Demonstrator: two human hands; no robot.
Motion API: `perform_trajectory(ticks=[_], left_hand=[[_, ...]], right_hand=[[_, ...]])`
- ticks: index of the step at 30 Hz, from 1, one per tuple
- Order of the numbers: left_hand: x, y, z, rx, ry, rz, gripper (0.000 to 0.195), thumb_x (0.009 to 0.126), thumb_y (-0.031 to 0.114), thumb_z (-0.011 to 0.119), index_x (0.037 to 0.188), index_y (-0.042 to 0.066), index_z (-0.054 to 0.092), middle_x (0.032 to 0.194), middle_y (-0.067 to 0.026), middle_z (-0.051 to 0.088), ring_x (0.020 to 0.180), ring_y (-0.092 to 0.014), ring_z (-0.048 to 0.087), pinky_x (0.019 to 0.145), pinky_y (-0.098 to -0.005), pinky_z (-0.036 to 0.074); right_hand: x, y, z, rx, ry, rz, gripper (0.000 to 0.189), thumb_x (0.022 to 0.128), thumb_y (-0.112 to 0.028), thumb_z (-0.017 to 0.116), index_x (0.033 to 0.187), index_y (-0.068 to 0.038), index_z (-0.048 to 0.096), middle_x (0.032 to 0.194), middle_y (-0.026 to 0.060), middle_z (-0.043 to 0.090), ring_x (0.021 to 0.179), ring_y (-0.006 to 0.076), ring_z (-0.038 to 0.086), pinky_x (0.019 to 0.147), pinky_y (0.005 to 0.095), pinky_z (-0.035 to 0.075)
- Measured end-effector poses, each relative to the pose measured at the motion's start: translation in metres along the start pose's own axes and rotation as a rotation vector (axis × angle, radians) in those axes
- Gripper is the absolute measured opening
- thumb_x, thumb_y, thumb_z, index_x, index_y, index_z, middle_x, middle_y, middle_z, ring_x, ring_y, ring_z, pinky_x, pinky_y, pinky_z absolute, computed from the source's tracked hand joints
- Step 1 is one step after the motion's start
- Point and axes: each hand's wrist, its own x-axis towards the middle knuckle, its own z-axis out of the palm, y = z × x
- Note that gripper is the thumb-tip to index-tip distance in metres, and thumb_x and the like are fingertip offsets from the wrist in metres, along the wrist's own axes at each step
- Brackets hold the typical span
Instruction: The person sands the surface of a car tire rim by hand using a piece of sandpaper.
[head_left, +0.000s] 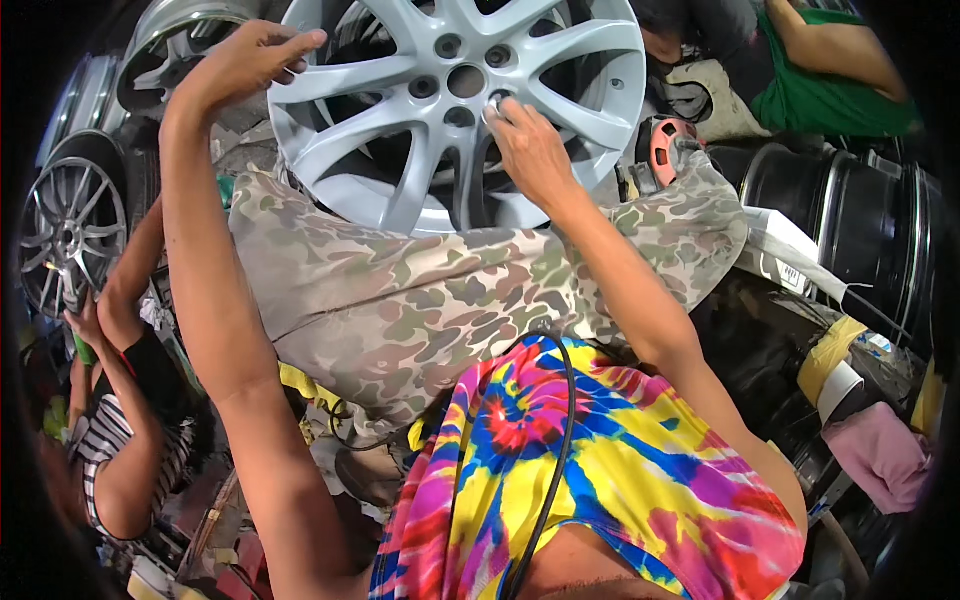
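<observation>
A silver-grey alloy car wheel (465, 172) with paired spokes lies face up in front of my camouflage-clad legs (420, 292). At its hub, the fingertips of my right hand (529, 146) are at the lower-right lug hole (499, 97). They are bent together and slightly blurred; whether they pinch something small cannot be made out. My left hand (251, 60) is over the wheel's upper-left edge, thumb out and fingers loosely curled, with nothing visible in it. Whether it touches the rim is unclear.
More wheels stand at the left, including a multi-spoke wheel (71, 232) beside another person's hands (86, 319). Dark wheel barrels (847, 217) line the right. A red-and-black tool (664, 154) sits near my right knee. A black cable (566, 420) crosses my shirt. Someone in green (817, 82) is at upper right.
</observation>
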Motion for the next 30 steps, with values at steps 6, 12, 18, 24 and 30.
perform_trajectory(ticks=[6,12,18,24,30], left_hand=[[0.001,-0.006,-0.009,0.057,-0.008,-0.001,0.07,0.097,0.06,0.064,0.108,-0.008,0.072,0.093,-0.0109,0.072,0.086,-0.017,0.067,0.075,-0.0293,0.052],[-0.001,-0.008,-0.003,-0.003,-0.031,-0.011,0.068,0.097,0.06,0.065,0.112,-0.006,0.071,0.096,-0.0104,0.073,0.086,-0.017,0.067,0.073,-0.0284,0.05],[-0.001,-0.004,0.009,-0.014,-0.041,0.021,0.06,0.099,0.053,0.065,0.111,-0.006,0.073,0.094,-0.0097,0.073,0.083,-0.016,0.066,0.075,-0.0292,0.052],[0.002,-0.012,0.007,0.01,-0.013,0.046,0.063,0.097,0.057,0.065,0.112,-0.004,0.074,0.09,-0.0078,0.072,0.082,-0.016,0.067,0.07,-0.0287,0.051],[0.006,-0.002,0.004,0.061,-0.015,0.011,0.064,0.096,0.06,0.065,0.103,-0.003,0.074,0.087,-0.0061,0.07,0.081,-0.015,0.067,0.068,-0.0272,0.048]], right_hand=[[0.01,0.0,0.002,0.012,-0.001,0.002,0.031,0.089,-0.002,0.061,0.119,0.003,0.067,0.1,0.0124,0.057,0.092,0.0311,0.06,0.083,0.0428,0.051],[-0.009,-0.006,-0.01,0.037,0.001,0.005,0.027,0.089,-0.002,0.062,0.115,0.003,0.068,0.102,0.0152,0.059,0.092,0.0333,0.061,0.081,0.0432,0.051],[-0.001,-0.014,0.004,0.094,0.075,0.103,0.023,0.092,-0.002,0.062,0.112,0.005,0.069,0.099,0.0172,0.059,0.088,0.0374,0.062,0.079,0.0465,0.05],[0.025,-0.019,0.016,0.158,0.096,0.452,0.022,0.098,-0.017,0.061,0.1,0.003,0.071,0.098,0.0229,0.06,0.089,0.0459,0.063,0.075,0.0547,0.048],[0.021,-0.03,0.01,0.226,-0.009,0.572,0.021,0.098,-0.018,0.06,0.098,-0.001,0.073,0.105,0.0201,0.064,0.094,0.0416,0.064,0.082,0.0539,0.044]])
